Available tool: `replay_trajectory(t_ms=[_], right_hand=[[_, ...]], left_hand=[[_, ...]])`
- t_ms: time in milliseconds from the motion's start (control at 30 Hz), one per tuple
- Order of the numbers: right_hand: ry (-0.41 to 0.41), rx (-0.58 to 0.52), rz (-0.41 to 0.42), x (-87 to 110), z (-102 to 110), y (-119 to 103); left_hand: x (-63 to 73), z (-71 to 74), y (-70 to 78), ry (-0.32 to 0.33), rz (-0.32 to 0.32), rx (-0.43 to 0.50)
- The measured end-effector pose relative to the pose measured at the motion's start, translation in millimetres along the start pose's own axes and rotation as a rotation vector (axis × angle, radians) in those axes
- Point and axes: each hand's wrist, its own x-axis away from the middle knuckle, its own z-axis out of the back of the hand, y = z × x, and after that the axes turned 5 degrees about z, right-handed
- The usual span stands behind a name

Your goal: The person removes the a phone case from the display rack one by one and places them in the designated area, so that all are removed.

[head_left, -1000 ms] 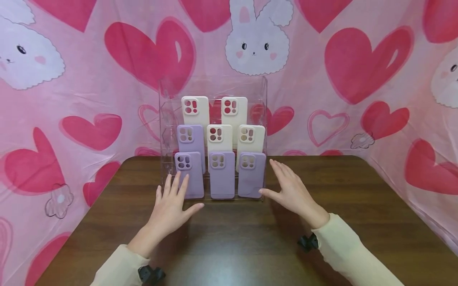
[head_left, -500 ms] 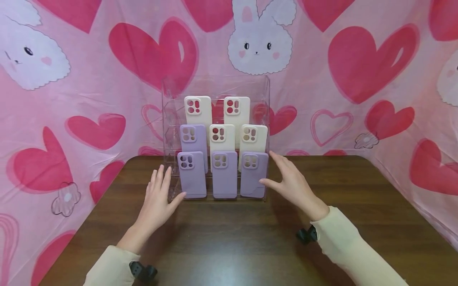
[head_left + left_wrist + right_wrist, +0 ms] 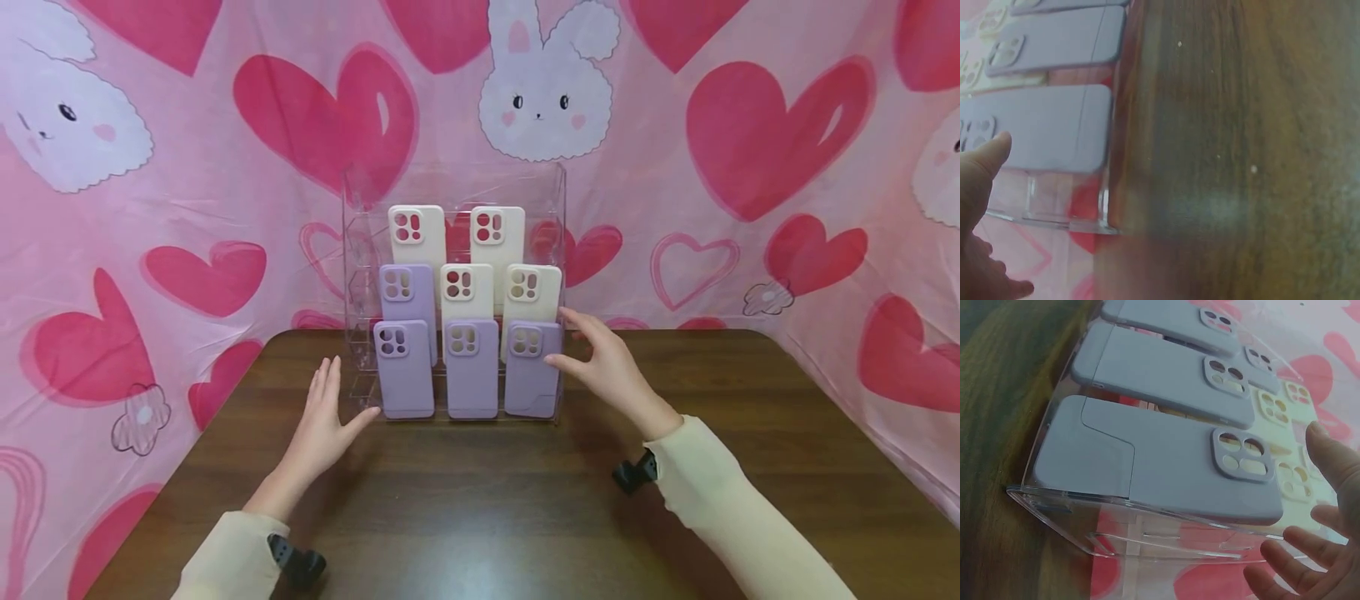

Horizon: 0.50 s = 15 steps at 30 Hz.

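A clear tiered display stand [image 3: 453, 182] holds phone cases in three rows. Its front row has a left purple case [image 3: 408, 383], a middle purple case [image 3: 472, 379] and a right purple case [image 3: 531, 383]. Behind these stand another purple case [image 3: 420, 304] and several white cases [image 3: 429, 246]. My left hand [image 3: 318, 433] is by the stand's lower left corner, fingers extended, thumb toward the left purple case. At the right side is my right hand [image 3: 611, 367], fingers loosely bent and thumb near the right purple case. Neither hand holds anything; whether they touch the stand I cannot tell.
The stand is on a dark wooden table [image 3: 450, 500], toward its far edge. A pink cloth [image 3: 637, 183] printed with hearts and rabbits hangs behind. Black wrist cameras sit under the left sleeve [image 3: 228, 558] and right sleeve [image 3: 735, 500].
My left hand has moved left, from in front of the left purple case to beside the stand. My right hand has risen slightly along the right side. The cases keep their places.
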Motion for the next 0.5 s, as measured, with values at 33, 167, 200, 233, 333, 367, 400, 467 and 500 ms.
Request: replay_trajectory(t_ms=[33, 167, 200, 233, 333, 367, 400, 467, 500], right_hand=[[0.005, -0.016, -0.007, -1.3, 0, 1], [0.017, -0.054, -0.02, -4.7, -2, 7], [0.019, -0.063, -0.025, -5.1, -2, 8], [0.021, -0.074, -0.031, -5.4, -3, 9], [0.038, -0.099, -0.041, -6.0, -5, 13], [0.048, -0.108, -0.042, -6.1, -6, 14], [0.059, -0.118, -0.04, -6.2, -6, 15], [0.079, -0.133, -0.034, -6.6, -8, 17], [0.089, -0.143, -0.031, -6.6, -8, 17]], left_hand=[[-0.6, -0.3, -1.5, -0.011, 0.008, 0.016], [-1.9, -2.5, -5.9, -0.044, 0.021, 0.057], [-2.0, -3.2, -6.9, -0.053, 0.028, 0.061], [-2.2, -3.9, -7.7, -0.059, 0.034, 0.064], [-3.0, -6.3, -10.2, -0.061, 0.05, 0.074], [-3.6, -7.2, -11.2, -0.058, 0.056, 0.081], [-4.2, -8.2, -12.2, -0.051, 0.055, 0.093], [-5.4, -10.4, -14.0, -0.029, 0.051, 0.117], [-6.0, -11.6, -14.9, -0.016, 0.046, 0.129]])
